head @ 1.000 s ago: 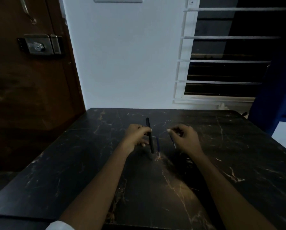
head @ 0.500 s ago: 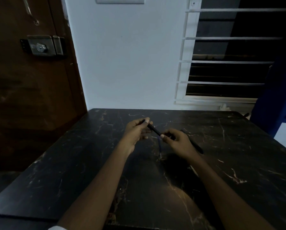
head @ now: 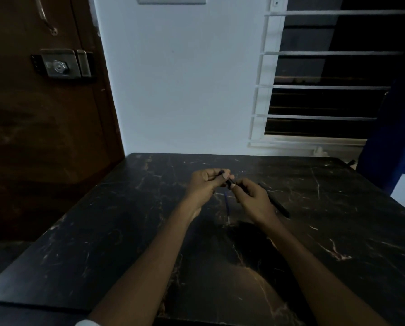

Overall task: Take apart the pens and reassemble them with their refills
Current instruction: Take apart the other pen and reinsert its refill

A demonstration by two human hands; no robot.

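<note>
Head view looks down on a dark marble table pushed against a white wall, and every place below is given relative to that table. Above its middle, toward the far edge, the left hand and the right hand meet over the surface. The left hand is curled shut around a black pen, thumb pressed on top, with only a short dark length showing between the two hands. The right hand's fingertips pinch the near end of that same pen, so both hands grip it at once; whether the parts are joined or separating is too dark to tell. Half a second ago the pen was stretched out longer between the hands, tilted from the left hand down to the right; now the hands have closed in on each other and most of the shaft is hidden. A second ago the left hand alone held the pen nearly upright while the right hand held something thin. On the table surface below the gap between the hands lies a thin blue refill, pointing toward the near edge, in the same spot as before. A second black pen lies on the table just right of the right hand, partly hidden by it, slanting toward the right edge, unmoved since half a second ago.
</note>
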